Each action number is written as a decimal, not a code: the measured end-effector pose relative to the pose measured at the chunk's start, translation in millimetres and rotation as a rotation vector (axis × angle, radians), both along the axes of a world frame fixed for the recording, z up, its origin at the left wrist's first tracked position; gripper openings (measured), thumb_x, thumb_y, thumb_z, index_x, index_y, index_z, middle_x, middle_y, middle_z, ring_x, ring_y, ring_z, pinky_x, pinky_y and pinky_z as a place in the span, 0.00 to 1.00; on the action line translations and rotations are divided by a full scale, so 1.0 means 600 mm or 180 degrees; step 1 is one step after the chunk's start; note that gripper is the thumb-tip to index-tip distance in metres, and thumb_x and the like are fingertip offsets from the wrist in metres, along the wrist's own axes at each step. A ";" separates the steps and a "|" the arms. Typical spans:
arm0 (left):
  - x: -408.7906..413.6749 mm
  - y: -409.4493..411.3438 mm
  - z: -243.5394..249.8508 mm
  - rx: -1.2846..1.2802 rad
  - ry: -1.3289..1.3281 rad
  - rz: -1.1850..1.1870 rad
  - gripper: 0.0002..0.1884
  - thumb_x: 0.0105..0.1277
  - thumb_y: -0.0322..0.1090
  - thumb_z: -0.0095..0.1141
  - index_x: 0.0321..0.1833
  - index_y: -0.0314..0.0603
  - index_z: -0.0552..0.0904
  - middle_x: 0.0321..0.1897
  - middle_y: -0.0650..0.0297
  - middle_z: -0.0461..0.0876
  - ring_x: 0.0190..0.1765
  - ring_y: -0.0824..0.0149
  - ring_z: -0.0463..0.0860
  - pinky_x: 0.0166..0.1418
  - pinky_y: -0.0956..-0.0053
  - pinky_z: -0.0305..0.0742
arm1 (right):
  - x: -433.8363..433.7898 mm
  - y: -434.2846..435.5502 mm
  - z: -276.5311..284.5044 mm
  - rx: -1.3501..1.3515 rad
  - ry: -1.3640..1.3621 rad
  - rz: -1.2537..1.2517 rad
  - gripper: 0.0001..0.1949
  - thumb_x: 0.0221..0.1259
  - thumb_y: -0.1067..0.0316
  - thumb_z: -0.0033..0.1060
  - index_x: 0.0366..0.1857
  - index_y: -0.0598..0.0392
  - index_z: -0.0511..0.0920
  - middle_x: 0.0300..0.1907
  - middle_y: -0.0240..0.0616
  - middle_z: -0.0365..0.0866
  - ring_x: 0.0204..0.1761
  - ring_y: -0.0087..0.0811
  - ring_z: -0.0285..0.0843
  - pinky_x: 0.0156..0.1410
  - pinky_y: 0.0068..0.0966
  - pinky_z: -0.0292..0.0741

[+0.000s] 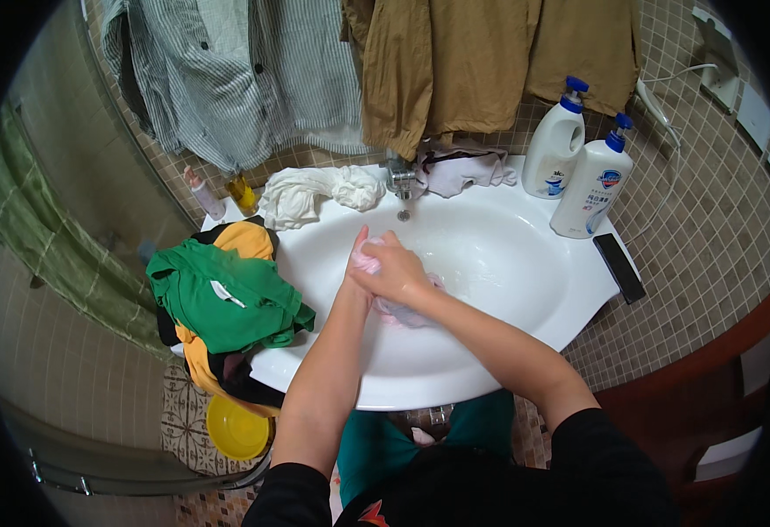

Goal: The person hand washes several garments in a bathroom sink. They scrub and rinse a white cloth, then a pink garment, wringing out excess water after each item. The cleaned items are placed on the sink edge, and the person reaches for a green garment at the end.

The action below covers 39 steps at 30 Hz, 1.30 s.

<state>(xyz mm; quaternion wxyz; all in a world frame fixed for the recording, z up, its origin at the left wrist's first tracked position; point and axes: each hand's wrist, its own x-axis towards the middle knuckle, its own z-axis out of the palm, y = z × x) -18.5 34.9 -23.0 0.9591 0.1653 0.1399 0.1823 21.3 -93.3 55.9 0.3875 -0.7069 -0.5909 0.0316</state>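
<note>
Both my hands are together over the white washbasin (pixel 523 296), closed on a wet pink cloth (pixel 366 257). My left hand (pixel 357 273) lies under and beside the cloth with its thumb pointing up. Across it my right hand (pixel 395 267) presses the cloth with curled fingers. Part of the bunched cloth hangs below my hands against the basin wall, where it looks pink and greyish. Some water shows at the bottom of the basin. The chrome faucet (pixel 401 178) stands behind my hands.
Green and yellow garments (pixel 227 296) are heaped on the left rim. White cloth (pixel 319 191) and pale cloth (pixel 464 171) flank the faucet. Two pump bottles (pixel 592 191) and a black rectangular object (pixel 619 269) stand right. Clothes (pixel 451 72) hang above; a yellow basin (pixel 237 428) is below left.
</note>
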 end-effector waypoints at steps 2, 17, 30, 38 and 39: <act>0.004 -0.006 0.001 0.0121 -0.0017 0.0008 0.25 0.64 0.58 0.48 0.50 0.44 0.77 0.44 0.57 0.81 0.47 0.58 0.80 0.54 0.59 0.75 | -0.028 -0.009 0.004 0.0133 -0.0520 0.0003 0.15 0.53 0.51 0.63 0.35 0.51 0.81 0.39 0.47 0.70 0.38 0.50 0.76 0.37 0.41 0.74; 0.007 -0.024 -0.003 0.1894 0.2905 0.0783 0.19 0.61 0.43 0.47 0.44 0.30 0.74 0.34 0.54 0.80 0.34 0.62 0.79 0.36 0.68 0.77 | 0.213 0.000 -0.086 -0.1627 0.0740 -0.1696 0.42 0.47 0.24 0.48 0.52 0.54 0.74 0.41 0.46 0.81 0.48 0.45 0.79 0.54 0.38 0.72; -0.022 -0.024 -0.042 0.3844 0.4277 0.0859 0.24 0.49 0.40 0.65 0.50 0.43 0.78 0.46 0.52 0.81 0.51 0.53 0.80 0.53 0.62 0.75 | 0.200 -0.009 -0.133 -0.2170 0.0794 -0.1523 0.27 0.48 0.53 0.64 0.54 0.50 0.73 0.56 0.47 0.73 0.56 0.37 0.74 0.57 0.35 0.72; -0.015 -0.032 0.027 0.0287 0.1183 0.0229 0.27 0.60 0.59 0.56 0.52 0.46 0.76 0.45 0.55 0.79 0.47 0.59 0.81 0.54 0.60 0.76 | 0.092 0.033 -0.048 -0.0619 0.2370 0.0842 0.18 0.48 0.64 0.62 0.45 0.51 0.73 0.43 0.40 0.78 0.44 0.36 0.77 0.46 0.33 0.74; -0.015 -0.032 0.021 0.0332 0.0871 0.0221 0.26 0.61 0.58 0.55 0.53 0.46 0.76 0.46 0.56 0.79 0.48 0.59 0.80 0.53 0.60 0.76 | 0.065 0.028 -0.034 -0.0186 0.1579 0.0853 0.18 0.49 0.65 0.62 0.46 0.52 0.73 0.42 0.40 0.77 0.43 0.38 0.77 0.45 0.33 0.74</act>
